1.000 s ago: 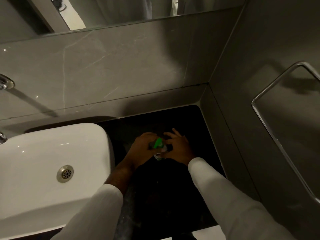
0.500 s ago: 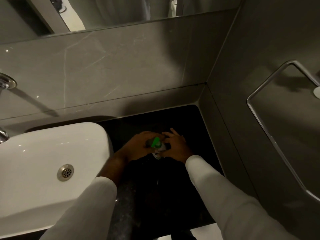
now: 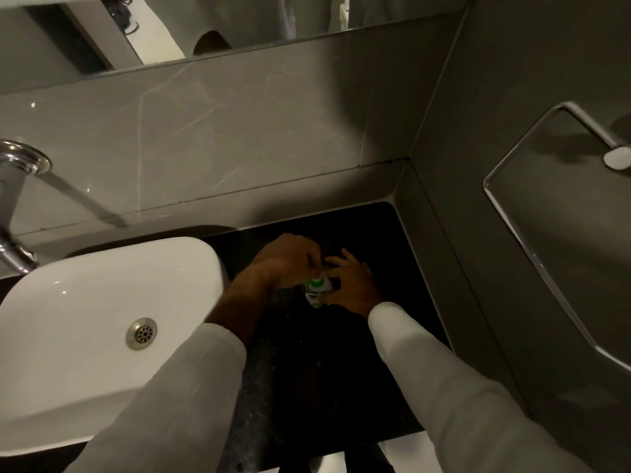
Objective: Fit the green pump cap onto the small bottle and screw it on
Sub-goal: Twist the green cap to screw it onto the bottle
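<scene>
A small bottle [image 3: 313, 298] with a white label stands on the dark countertop [image 3: 341, 370], between my two hands. The green pump cap [image 3: 316, 283] sits on top of the bottle, mostly covered by fingers. My left hand [image 3: 285, 259] is curled over the cap from the left, fingers closed on it. My right hand [image 3: 351, 279] wraps the bottle's right side and holds it. Only a sliver of green and part of the label show; how the cap meets the bottle neck is hidden.
A white basin [image 3: 102, 322] with a metal drain [image 3: 141, 333] lies left of the hands. A chrome tap [image 3: 15, 206] hangs over its far left. Grey tiled walls close the back and right, where a chrome towel rail [image 3: 532, 233] is mounted. A mirror [image 3: 205, 25] runs above.
My left hand has turned further over the cap, so less green shows than before. Both hands stay at the same spot on the countertop; the camera view has shifted slightly.
</scene>
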The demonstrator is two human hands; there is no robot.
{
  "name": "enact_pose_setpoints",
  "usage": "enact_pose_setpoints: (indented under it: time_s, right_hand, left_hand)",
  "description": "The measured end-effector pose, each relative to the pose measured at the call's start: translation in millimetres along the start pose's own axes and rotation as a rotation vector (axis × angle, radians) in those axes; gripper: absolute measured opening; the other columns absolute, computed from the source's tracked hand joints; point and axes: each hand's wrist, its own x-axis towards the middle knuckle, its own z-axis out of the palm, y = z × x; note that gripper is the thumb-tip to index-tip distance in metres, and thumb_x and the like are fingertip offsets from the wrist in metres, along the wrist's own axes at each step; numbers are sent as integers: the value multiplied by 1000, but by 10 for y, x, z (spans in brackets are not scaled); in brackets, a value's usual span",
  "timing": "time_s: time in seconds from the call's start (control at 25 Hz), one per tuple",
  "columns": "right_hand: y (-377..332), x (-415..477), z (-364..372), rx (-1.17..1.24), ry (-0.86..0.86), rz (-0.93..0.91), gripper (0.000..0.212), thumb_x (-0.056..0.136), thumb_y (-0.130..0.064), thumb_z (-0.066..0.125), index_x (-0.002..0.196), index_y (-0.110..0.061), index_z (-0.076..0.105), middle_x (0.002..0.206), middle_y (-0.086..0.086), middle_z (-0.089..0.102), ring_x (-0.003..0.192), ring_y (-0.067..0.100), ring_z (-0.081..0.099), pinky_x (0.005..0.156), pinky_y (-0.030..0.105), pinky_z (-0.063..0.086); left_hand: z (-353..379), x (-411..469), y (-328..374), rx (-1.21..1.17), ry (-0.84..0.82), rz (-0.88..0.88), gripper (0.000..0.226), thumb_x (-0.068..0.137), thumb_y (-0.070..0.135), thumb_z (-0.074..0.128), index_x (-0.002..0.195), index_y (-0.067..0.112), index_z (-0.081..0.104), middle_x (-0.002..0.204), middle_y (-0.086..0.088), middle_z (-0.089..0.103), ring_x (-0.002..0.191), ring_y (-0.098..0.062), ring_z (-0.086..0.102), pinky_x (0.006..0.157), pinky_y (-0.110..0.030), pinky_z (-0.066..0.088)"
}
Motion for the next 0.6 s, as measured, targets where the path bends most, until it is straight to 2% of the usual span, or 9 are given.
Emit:
enact_pose_setpoints:
  time_s: [0.12, 0.24, 0.4, 0.6]
  right_hand:
    - [15, 7, 20, 6, 8, -7, 52, 77, -41, 80, 126, -29, 71, 163, -8, 39, 160, 24, 6, 125, 62, 5]
    - [32, -11, 66, 6, 22, -16, 57, 75, -46, 80, 128, -30, 69, 162, -8, 40, 160, 24, 8, 125, 63, 5]
    - [82, -54, 139, -14, 47, -31, 58, 74, -52, 79, 128, -34, 68, 160, -11, 42, 160, 21, 9, 125, 63, 5]
    - [71, -72, 184, -10, 52, -20, 60, 75, -55, 77, 131, -35, 65, 160, -9, 43, 159, 22, 15, 125, 63, 9]
  left_hand:
    - [122, 19, -22, -158, 56, -110, 23, 84, 41, 75, 67, 35, 60, 74, 16, 62, 69, 2, 58, 56, -14, 42]
    - [289, -36, -5, -299, 152, -230, 27, 85, 38, 76, 64, 31, 60, 67, 13, 62, 60, 0, 59, 45, -9, 37]
    - [511, -159, 18, -457, 234, -244, 29, 81, 36, 81, 63, 28, 60, 59, 11, 62, 47, 13, 57, 46, -2, 39]
    - [590, -274, 13, -611, 264, -167, 21, 83, 38, 79, 68, 32, 66, 59, 14, 67, 52, 14, 60, 50, -2, 41]
